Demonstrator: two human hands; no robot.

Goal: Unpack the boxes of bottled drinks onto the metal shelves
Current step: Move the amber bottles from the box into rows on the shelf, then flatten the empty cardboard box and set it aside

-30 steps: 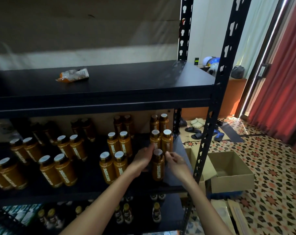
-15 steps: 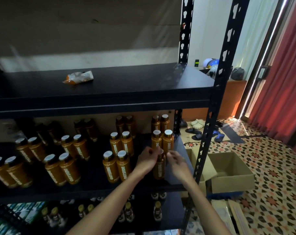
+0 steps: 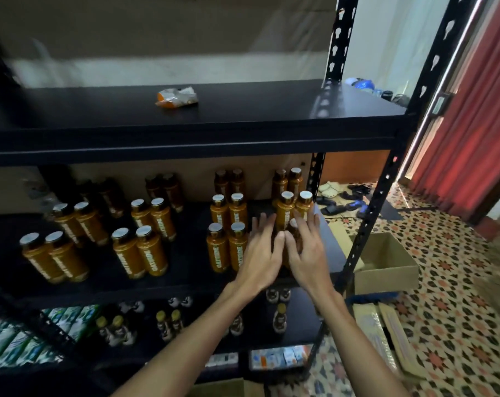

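The left hand [image 3: 260, 250] and the right hand [image 3: 307, 250] lie side by side, fingers straight and spread, thumbs tip to tip, gripping nothing. Both face one bottle [image 3: 294, 226] that stands between and just beyond them, so only its cap and a strip of amber shoulder show above the thumbs. Whether the palms press its sides or hover just off it I cannot tell. The coming move turns on that bottle: it stands upright, long axis vertical, on the shelf [image 3: 188, 263] just left of the post [image 3: 366, 224], at the front of the last column before the post. The right hand is nearer the post and the left hand farther, with the bottle about evenly between them, so neither has the shorter reach. Farther from the post, just past the left hand, a front pair [image 3: 226, 249] stands cap up. Behind the bottle, equally far from the post, a second pair [image 3: 293, 209] stands very close to it. The bottle seems to lack a partner, since the other rows hold two. Any nudge should probably go low on the body, so it does not tip. The open box [image 3: 386, 263] sits on the floor right of the post, on the right hand's side.
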